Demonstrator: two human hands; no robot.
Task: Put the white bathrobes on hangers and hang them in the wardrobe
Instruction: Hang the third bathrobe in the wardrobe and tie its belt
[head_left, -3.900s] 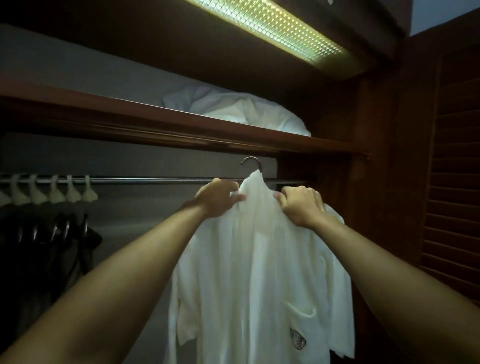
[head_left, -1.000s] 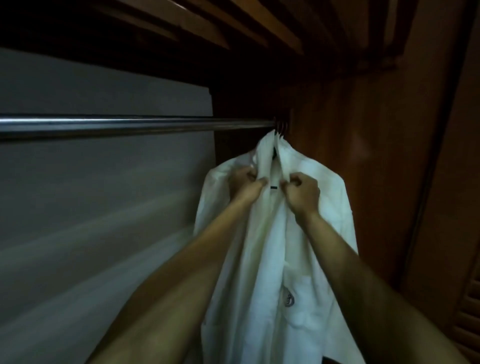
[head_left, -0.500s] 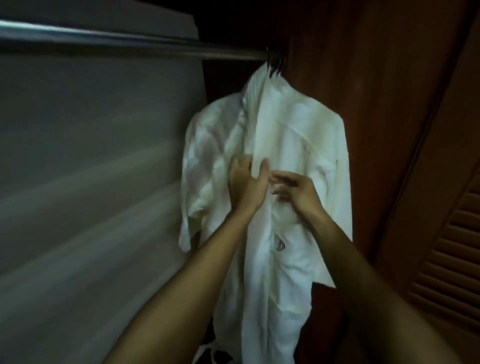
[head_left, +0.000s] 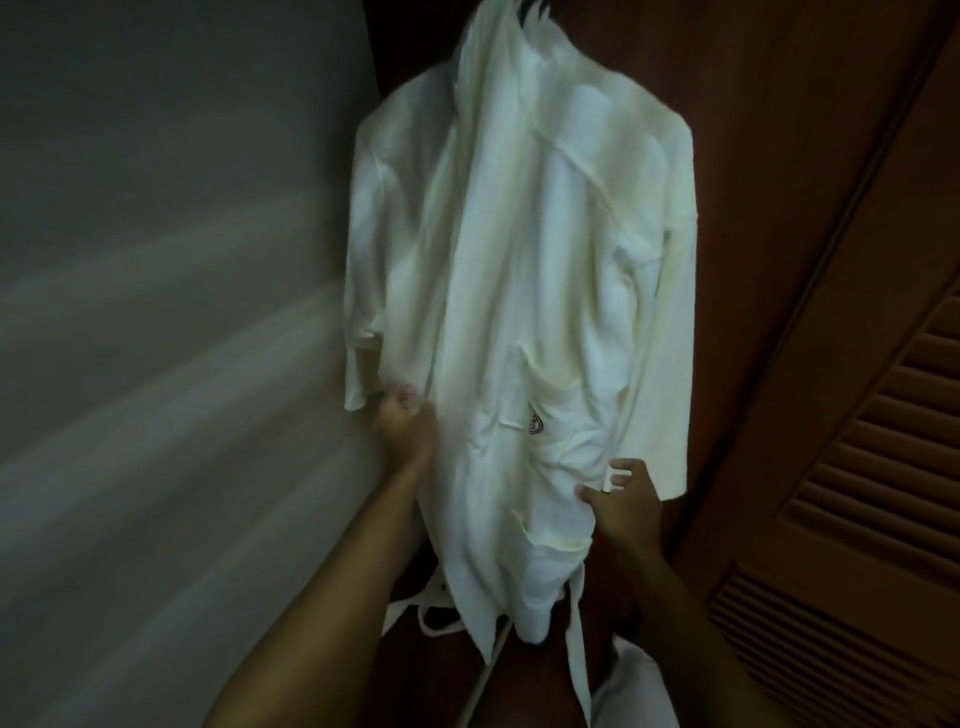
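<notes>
Head view. The robe (head_left: 524, 270) hangs inside the wardrobe from a dark hanger (head_left: 535, 8), of which only a tip shows at the top edge; no rail is in frame. It hangs between the grey back panel (head_left: 156, 312) and the brown side wall (head_left: 769, 156), with a louvred door (head_left: 872, 467) further right. Its front carries a pocket with a small crest (head_left: 535, 421). The belt (head_left: 441, 608) trails loose below the hem, and a second white cloth (head_left: 639, 686) lies low at the right; what it is cannot be made out.

The left hand (head_left: 405, 431) has its fingers curled into the left edge of the robe just below the sleeve, gripping fabric. The right hand (head_left: 623, 493) has thumb and fingers closed on the fabric beneath the pocket, beside the right sleeve.

Assessment: this robe is hung, and the step in hand appears to be straightening it. To do it well, draw both front edges down evenly, so the pull does not tip the hanger or slide a shoulder off. Overlap the fronts flat, then gather the belt so it does not drag. The picture is blurred, so fine finger placement is uncertain.
</notes>
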